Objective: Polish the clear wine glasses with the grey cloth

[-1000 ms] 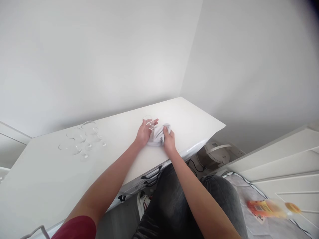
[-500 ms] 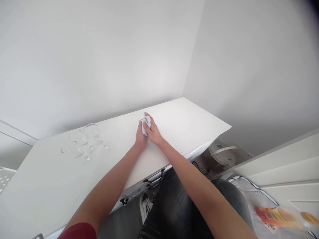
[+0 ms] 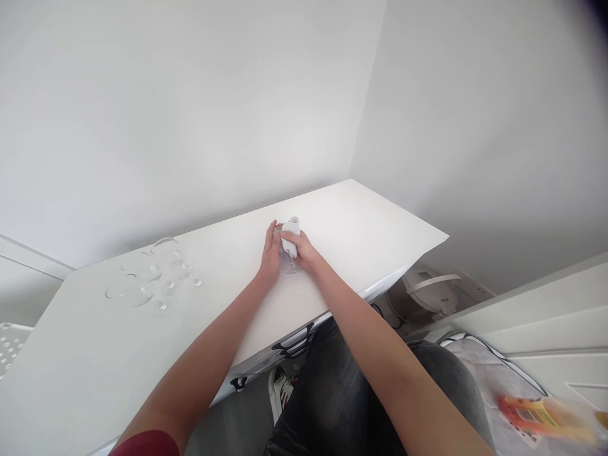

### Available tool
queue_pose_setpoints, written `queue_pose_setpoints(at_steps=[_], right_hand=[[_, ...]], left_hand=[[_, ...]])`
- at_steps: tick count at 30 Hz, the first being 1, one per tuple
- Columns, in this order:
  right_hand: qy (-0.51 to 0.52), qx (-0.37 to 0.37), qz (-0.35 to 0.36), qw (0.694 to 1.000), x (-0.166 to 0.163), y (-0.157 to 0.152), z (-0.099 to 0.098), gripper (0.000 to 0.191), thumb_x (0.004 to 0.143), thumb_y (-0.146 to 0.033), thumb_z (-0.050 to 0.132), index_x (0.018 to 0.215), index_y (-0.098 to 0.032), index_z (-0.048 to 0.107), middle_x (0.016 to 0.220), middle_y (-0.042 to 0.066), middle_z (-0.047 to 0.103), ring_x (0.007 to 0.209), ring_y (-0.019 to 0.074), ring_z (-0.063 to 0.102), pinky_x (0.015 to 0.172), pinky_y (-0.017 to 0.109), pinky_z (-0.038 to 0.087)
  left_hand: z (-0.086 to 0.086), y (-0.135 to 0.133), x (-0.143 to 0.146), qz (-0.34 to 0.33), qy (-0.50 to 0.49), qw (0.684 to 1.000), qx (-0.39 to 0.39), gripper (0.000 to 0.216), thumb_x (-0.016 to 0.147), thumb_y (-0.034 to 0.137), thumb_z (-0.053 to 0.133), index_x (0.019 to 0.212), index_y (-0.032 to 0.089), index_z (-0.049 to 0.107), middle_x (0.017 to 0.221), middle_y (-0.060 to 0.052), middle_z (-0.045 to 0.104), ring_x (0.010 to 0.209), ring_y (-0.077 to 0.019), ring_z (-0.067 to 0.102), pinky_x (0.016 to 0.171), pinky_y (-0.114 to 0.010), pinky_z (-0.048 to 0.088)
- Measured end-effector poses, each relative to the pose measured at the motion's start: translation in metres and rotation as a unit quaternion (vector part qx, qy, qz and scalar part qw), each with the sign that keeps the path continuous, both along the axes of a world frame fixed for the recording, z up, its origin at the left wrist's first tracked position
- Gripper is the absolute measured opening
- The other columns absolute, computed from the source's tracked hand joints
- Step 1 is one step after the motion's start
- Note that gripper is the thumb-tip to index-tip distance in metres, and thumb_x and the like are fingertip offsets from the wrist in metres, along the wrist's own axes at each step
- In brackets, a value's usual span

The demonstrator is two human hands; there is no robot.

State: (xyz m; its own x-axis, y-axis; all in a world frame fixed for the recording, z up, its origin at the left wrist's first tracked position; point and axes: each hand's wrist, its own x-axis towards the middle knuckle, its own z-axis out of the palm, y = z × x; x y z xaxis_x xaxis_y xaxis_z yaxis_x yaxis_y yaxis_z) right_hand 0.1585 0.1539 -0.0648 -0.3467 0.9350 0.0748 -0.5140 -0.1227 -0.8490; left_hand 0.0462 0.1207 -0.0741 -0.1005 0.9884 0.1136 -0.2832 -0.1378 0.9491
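A stemmed glass stands between my two hands over the white cabinet top, its foot and short stem showing below. My left hand is curved around the left side of its bowl, fingers pointing up. My right hand grips a folded white cloth against the bowl's right side, thumb across the front. Hand and cloth cover most of the bowl. Farther left on the same top, several clear stemmed glasses are grouped close together.
White walls rise behind the top and to the right. Along the front are dark drawer handles. A white appliance with a curved handle is on the floor at right. Near my leg, an orange-labelled bottle lies on a quilted grey surface.
The cloth and my right hand have shifted right around the glass. My left hand has straightened somewhat, and the glass's stem and foot now show more clearly.
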Motion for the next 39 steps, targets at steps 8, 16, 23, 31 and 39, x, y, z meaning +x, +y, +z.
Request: queue_pose_setpoints(at_steps=[8, 16, 23, 31, 39], right_hand=[[0.143, -0.037, -0.186, 0.971, 0.012, 0.013, -0.001, 0.039, 0.078, -0.042, 0.078, 0.108, -0.025, 0.059, 0.098, -0.001, 0.068, 0.085, 0.0153, 0.067, 0.075, 0.028, 0.057], [0.221, -0.093, -0.140, 0.961, 0.021, 0.010, 0.000, 0.045, 0.081, -0.054, 0.074, 0.113, -0.027, 0.057, 0.084, -0.001, 0.069, 0.063, 0.0152, 0.064, 0.052, 0.026, 0.053], [0.205, -0.060, -0.152, 0.965, 0.027, 0.012, -0.002, 0.043, 0.081, -0.050, 0.077, 0.114, -0.029, 0.061, 0.099, 0.000, 0.072, 0.076, 0.0168, 0.070, 0.060, 0.029, 0.056], [0.173, 0.009, -0.293, 0.940, 0.026, 0.015, 0.002, 0.043, 0.074, -0.035, 0.087, 0.106, -0.024, 0.060, 0.119, 0.002, 0.070, 0.091, 0.0138, 0.068, 0.077, 0.026, 0.058], [0.107, 0.003, 0.000, 0.994, 0.022, 0.011, -0.001, 0.059, 0.072, -0.043, 0.086, 0.122, -0.028, 0.059, 0.120, 0.006, 0.074, 0.101, 0.0250, 0.072, 0.068, 0.032, 0.060]], left_hand=[[0.002, -0.009, 0.007, 0.053, 0.210, 0.975, 0.046, 0.072, 0.078, 0.043, 0.087, 0.143, 0.032, 0.057, 0.153, -0.011, 0.054, 0.122, -0.0275, 0.064, 0.089, -0.036, 0.055], [0.007, -0.010, 0.009, -0.057, 0.293, 0.955, 0.007, 0.037, 0.089, 0.041, 0.070, 0.118, 0.025, 0.053, 0.089, -0.001, 0.072, 0.079, -0.0177, 0.067, 0.086, -0.037, 0.053], [0.015, -0.012, 0.000, -0.159, 0.147, 0.976, -0.008, 0.037, 0.090, 0.040, 0.069, 0.116, 0.025, 0.049, 0.073, 0.002, 0.067, 0.075, -0.0175, 0.063, 0.083, -0.036, 0.053], [0.004, -0.011, 0.002, -0.143, 0.231, 0.959, 0.074, 0.046, 0.100, 0.030, 0.050, 0.145, 0.030, 0.044, 0.080, 0.003, 0.055, 0.076, -0.0146, 0.058, 0.087, -0.035, 0.052], [0.002, -0.010, 0.002, -0.116, 0.151, 0.980, 0.049, 0.036, 0.092, 0.036, 0.070, 0.098, 0.026, 0.035, 0.073, 0.006, 0.058, 0.066, -0.0131, 0.058, 0.074, -0.031, 0.047]])
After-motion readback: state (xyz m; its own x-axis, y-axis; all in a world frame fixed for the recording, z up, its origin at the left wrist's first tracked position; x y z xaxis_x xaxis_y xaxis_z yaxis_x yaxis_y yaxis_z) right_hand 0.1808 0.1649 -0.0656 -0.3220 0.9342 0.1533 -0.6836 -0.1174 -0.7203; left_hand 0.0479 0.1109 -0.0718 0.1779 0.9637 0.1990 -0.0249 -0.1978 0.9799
